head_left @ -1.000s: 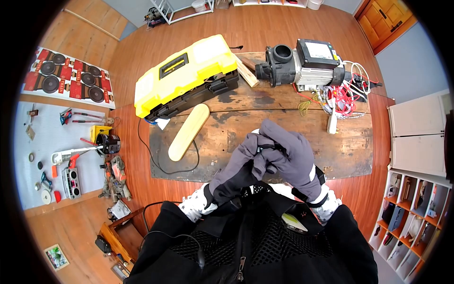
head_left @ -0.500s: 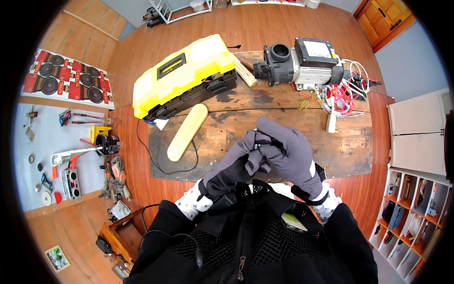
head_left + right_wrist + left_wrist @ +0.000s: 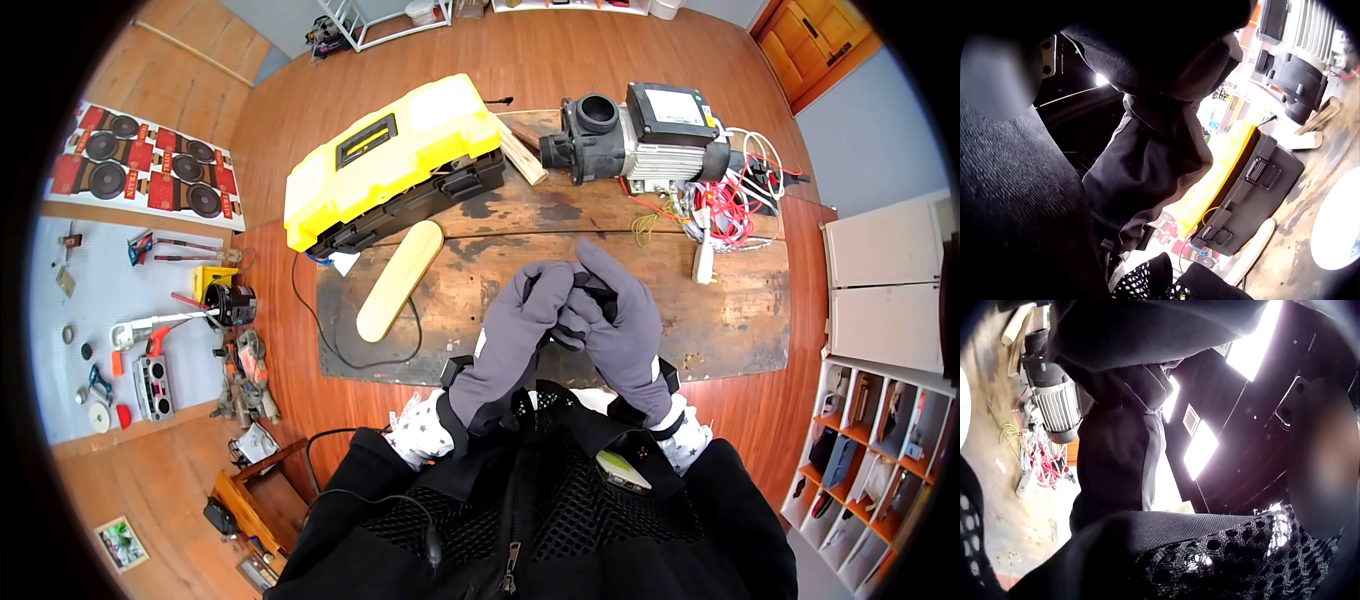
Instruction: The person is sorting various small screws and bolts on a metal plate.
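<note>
Grey-gloved left hand and right hand meet, bent fingers seemingly bracing; anything held, cannot tell. Yellow-lidded black toolbox, eleven o'clock.

L glove & R glove: both gray w/ black areas & small white tag, worn, fingers bent, touching, above bench nr. edge.
</note>
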Demonstrator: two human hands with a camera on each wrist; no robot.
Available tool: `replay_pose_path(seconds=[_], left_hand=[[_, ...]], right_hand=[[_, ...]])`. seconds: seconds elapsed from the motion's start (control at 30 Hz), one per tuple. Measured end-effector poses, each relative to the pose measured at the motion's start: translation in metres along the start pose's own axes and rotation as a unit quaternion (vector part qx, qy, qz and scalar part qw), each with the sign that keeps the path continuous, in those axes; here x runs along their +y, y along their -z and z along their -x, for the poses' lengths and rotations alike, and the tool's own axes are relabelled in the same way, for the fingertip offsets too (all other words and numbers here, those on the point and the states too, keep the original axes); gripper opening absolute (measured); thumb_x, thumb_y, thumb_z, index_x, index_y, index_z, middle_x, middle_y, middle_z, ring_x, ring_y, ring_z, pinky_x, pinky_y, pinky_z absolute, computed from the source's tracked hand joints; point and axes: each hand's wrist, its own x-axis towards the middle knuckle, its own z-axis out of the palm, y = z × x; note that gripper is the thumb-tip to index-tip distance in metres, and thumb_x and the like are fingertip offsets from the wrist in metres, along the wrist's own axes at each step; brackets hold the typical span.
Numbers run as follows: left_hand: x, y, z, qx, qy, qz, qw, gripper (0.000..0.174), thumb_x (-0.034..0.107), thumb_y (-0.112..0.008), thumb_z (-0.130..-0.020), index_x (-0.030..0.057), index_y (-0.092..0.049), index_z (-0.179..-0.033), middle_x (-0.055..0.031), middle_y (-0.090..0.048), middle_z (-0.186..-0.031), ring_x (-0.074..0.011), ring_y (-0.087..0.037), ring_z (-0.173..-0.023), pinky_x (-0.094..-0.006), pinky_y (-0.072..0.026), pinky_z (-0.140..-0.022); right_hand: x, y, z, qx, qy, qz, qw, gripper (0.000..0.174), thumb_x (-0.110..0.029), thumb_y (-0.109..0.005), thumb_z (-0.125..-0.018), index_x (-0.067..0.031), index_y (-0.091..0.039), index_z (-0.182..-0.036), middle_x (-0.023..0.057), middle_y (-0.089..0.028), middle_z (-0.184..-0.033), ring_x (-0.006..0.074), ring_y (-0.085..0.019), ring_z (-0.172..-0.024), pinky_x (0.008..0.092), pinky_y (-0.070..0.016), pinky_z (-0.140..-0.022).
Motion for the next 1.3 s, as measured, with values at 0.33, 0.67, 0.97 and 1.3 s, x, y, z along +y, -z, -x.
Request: replay_pose_path(seconds=[0.33,0.67,0.97,1.3], left_hand=[[0.018,0.001,0.001,-0.050,-0.045,-0.214,0.975,0.029,0.021,-0.057,-0.104,-0.0016,-0.066,-0.121,-0.0044,-0.069,-0.089,-0.0099,-0.064,-0.072,-0.0238,-0.0522,-0.066],[0.020,0.010,-0.003,-0.053,0.057,-0.160,0.984,0.036,0.027,-0.057,-0.104,0.0019,-0.064,-0.129,-0.0061,-0.067,-0.093,-0.0133,-0.068,-0.075,-0.0261,-0.0562,-0.063],[0.031,0.019,-0.004,-0.093,0.094,-0.025,0.991,0.044,0.037,-0.051,-0.105,0.0030,-0.064,-0.129,-0.0090,-0.067,-0.087,-0.0159,-0.069,-0.075,-0.0266,-0.0560,-0.063],[0.033,0.015,-0.009,0.018,0.099,-0.323,0.941,0.029,0.031,-0.065,-0.098,0.0046,-0.073,-0.109,0.0002,-0.070,-0.082,-0.0085,-0.064,-0.068,-0.0218,-0.0503,-0.063]], right_hand=[[0.016,0.006,0.000,-0.013,-0.087,-0.072,0.993,0.049,-0.005,-0.066,-0.096,-0.0021,-0.051,-0.143,0.0066,-0.066,-0.113,0.0100,-0.062,-0.090,0.0251,-0.0519,-0.080],[0.020,0.017,-0.007,-0.084,-0.150,-0.101,0.980,0.051,-0.003,-0.064,-0.098,-0.0004,-0.048,-0.146,0.0055,-0.063,-0.117,0.0103,-0.058,-0.098,0.0251,-0.0477,-0.089],[0.054,0.023,-0.011,-0.171,-0.177,-0.342,0.907,0.048,-0.014,-0.061,-0.102,-0.0009,-0.046,-0.146,0.0044,-0.062,-0.107,0.0134,-0.055,-0.083,0.0302,-0.0472,-0.077],[0.040,0.020,-0.010,-0.152,-0.187,-0.146,0.959,0.044,-0.017,-0.060,-0.104,0.0002,-0.051,-0.143,0.0039,-0.064,-0.121,0.0102,-0.057,-0.107,0.0259,-0.0468,-0.095]])
